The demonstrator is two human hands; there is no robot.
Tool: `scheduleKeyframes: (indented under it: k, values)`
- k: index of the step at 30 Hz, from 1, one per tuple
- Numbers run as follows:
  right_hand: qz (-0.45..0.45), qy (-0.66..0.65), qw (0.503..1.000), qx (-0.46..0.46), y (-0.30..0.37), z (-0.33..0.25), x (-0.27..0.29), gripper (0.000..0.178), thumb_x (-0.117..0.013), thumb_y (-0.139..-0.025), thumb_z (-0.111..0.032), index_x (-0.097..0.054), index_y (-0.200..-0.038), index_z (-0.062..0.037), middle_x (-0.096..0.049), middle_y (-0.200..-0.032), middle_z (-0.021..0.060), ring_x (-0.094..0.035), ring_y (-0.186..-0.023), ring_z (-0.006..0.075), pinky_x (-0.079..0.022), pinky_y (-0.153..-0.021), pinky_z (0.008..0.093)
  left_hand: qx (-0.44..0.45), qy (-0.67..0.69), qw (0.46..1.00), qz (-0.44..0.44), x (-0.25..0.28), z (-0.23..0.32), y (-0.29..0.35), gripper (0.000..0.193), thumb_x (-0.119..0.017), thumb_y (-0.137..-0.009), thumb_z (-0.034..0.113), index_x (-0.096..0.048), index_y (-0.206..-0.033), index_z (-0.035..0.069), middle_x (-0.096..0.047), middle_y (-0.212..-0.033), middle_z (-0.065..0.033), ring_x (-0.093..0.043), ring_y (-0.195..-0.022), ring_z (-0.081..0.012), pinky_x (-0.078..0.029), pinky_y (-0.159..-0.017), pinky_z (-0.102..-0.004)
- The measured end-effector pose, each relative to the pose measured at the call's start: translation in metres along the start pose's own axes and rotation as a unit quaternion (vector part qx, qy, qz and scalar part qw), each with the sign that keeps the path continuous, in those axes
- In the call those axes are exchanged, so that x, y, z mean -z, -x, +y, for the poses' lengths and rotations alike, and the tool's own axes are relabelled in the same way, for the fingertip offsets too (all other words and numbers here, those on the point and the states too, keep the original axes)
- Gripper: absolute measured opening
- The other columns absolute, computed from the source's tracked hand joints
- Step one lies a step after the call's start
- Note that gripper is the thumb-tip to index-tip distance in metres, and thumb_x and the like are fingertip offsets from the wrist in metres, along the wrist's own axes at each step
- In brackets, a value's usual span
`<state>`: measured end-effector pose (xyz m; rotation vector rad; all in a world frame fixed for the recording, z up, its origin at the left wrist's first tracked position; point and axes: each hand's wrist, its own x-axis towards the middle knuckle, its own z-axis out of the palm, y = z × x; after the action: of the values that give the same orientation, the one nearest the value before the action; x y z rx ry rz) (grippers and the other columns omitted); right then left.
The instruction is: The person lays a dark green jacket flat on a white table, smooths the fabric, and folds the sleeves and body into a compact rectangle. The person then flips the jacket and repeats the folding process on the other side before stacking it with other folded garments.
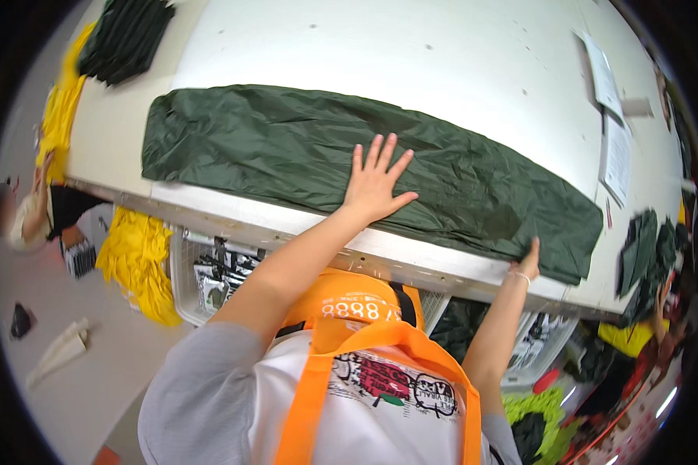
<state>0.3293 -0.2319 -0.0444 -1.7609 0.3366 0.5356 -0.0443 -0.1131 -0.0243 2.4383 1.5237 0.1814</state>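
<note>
A long folded piece of dark green, thin, shiny cloth point(271, 139), perhaps a garment, lies creased along the near edge of the white table. My left hand point(374, 182) rests flat on its middle, open, with fingers spread. Near the cloth's right end, my right hand point(526, 262) is at the front edge, seen side-on. One digit lies upward against the cloth and the others are mostly hidden; the hand appears closed on that edge.
The white table point(349, 46) bears a dark folded stack point(128, 39) at far left, paper sheets point(616, 147) and dark green cloth point(637, 248) at right. Yellow cloth point(136, 263) and a white basket point(184, 287) sit below. Other people point(35, 209) are at both sides.
</note>
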Motion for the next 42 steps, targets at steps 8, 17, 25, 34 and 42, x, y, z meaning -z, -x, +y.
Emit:
scheduleKeyframes:
  k: [8, 17, 25, 34, 42]
  values:
    - [-0.348, -0.213, 0.913, 0.003, 0.065, -0.09, -0.056, 0.044, -0.052, -0.085, -0.024, -0.053, -0.12, 0.0027, -0.056, -0.123, 0.0165, -0.052, -0.114, 0.0336, -0.039, -0.1, 0.0493, 0.02, 0.043, 0.998, 0.048, -0.003, -0.009, 0.009, 0.08, -0.04, -0.085, 0.066, -0.024, -0.147, 0.018, -0.01, -0.153, -0.0175, -0.006, -0.141, -0.0354, -0.003, -0.111, -0.0558]
    - [-0.307, 0.203, 0.239, 0.899, 0.469, -0.023, -0.241, 0.022, -0.055, -0.084, -0.004, -0.063, -0.105, -0.0003, -0.065, -0.104, 0.013, -0.063, -0.096, 0.0162, -0.051, -0.072, 0.0296, 0.168, 0.942, 0.248, 0.149, -0.017, -0.028, 0.019, 0.044, -0.038, -0.097, 0.023, -0.038, -0.138, 0.004, -0.041, -0.14, -0.0161, -0.035, -0.131, -0.032, -0.025, -0.109, -0.0347]
    - [-0.774, 0.424, 0.245, 0.402, 0.569, 0.227, -0.311, 0.099, -0.069, -0.075, -0.048, -0.02, -0.144, 0.0031, -0.055, -0.113, 0.0246, -0.058, -0.095, 0.0373, -0.046, -0.088, 0.0403, 0.183, 0.925, 0.249, 0.221, -0.047, -0.038, 0.031, 0.045, -0.04, -0.096, 0.024, -0.039, -0.136, 0.004, -0.042, -0.138, -0.0165, -0.036, -0.13, -0.0322, -0.026, -0.109, -0.0358]
    - [-0.608, 0.394, 0.381, 0.574, 0.374, 0.019, -0.328, 0.039, -0.067, -0.085, -0.021, -0.059, -0.116, 0.001, -0.066, -0.099, 0.0121, -0.062, -0.091, 0.0208, -0.048, -0.081, 0.0301, 0.202, 0.895, 0.309, 0.251, -0.036, -0.045, 0.053, 0.045, -0.041, -0.095, 0.025, -0.042, -0.134, 0.003, -0.043, -0.136, -0.017, -0.038, -0.128, -0.0324, -0.027, -0.108, -0.037]
    - [-0.65, 0.397, 0.487, 0.427, 0.324, 0.023, -0.302, 0.056, -0.06, -0.087, -0.042, -0.053, -0.123, -0.0004, -0.062, -0.107, 0.0194, -0.06, -0.099, 0.026, -0.046, -0.087, 0.0325, 0.227, 0.781, 0.513, 0.275, -0.024, -0.041, 0.038, 0.045, -0.042, -0.094, 0.027, -0.044, -0.132, 0.003, -0.045, -0.135, -0.0174, -0.039, -0.127, -0.0326, -0.027, -0.108, -0.0381]
